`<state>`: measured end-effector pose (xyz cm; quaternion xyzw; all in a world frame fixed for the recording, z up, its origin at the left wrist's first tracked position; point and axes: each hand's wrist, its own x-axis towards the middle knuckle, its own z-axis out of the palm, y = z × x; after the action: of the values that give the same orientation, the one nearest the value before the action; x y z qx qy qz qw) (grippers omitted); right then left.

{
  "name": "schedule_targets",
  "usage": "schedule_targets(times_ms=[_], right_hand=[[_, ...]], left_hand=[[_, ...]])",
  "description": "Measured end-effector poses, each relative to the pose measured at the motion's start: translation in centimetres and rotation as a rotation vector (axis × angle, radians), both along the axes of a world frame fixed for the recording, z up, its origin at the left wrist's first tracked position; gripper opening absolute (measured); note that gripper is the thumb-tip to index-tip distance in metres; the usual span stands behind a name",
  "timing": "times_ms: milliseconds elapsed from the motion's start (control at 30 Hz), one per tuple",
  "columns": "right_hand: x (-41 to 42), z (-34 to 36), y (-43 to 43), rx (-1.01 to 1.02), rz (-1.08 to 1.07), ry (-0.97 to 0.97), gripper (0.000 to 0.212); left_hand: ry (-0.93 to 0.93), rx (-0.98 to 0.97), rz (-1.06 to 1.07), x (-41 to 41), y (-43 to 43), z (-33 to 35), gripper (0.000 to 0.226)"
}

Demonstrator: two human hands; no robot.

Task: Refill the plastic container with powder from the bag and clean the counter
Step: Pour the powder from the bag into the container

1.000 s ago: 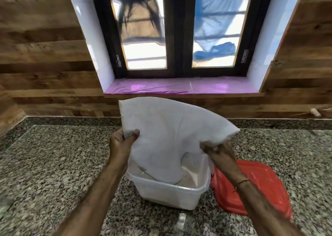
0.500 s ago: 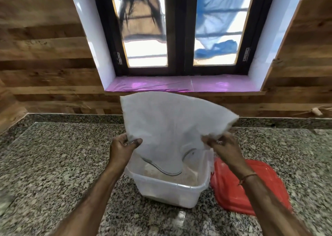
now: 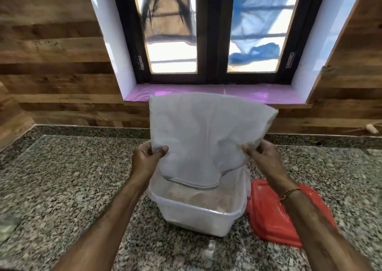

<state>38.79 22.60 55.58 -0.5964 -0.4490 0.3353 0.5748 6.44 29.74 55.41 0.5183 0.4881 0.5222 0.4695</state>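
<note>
A white plastic bag (image 3: 202,134) hangs upside down over a clear plastic container (image 3: 198,217) on the granite counter (image 3: 72,177). The bag's open mouth points down into the container. My left hand (image 3: 147,159) pinches the bag's left edge and my right hand (image 3: 261,157) grips its right edge. Pale brownish powder (image 3: 200,198) lies inside the container. The bag looks slack and mostly flat.
A red lid (image 3: 272,215) lies flat on the counter, touching the container's right side. A wood-panelled wall and a window with a pink sill (image 3: 248,95) stand behind. A small object (image 3: 370,128) rests at the counter's far right.
Both hands have lifted the bag higher above the container, so its mouth now hangs above the powder rather than down inside the box.
</note>
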Motion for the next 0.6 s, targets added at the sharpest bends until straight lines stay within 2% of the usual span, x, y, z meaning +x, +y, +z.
schedule_targets(times_ms=[300, 400, 600], right_hand=[[-0.8, 3.8, 3.6, -0.081, -0.089, 0.070, 0.015], [-1.6, 5.2, 5.1, -0.136, -0.107, 0.111, 0.018], [-7.6, 8.9, 9.8, -0.293, -0.057, 0.215, 0.017]], left_hand=[[-0.167, -0.076, 0.008, 0.4, 4.1, 2.6, 0.023], [-0.219, -0.127, -0.018, -0.5, 6.2, 3.6, 0.009], [-0.241, -0.235, -0.006, -8.5, 10.6, 5.6, 0.007]])
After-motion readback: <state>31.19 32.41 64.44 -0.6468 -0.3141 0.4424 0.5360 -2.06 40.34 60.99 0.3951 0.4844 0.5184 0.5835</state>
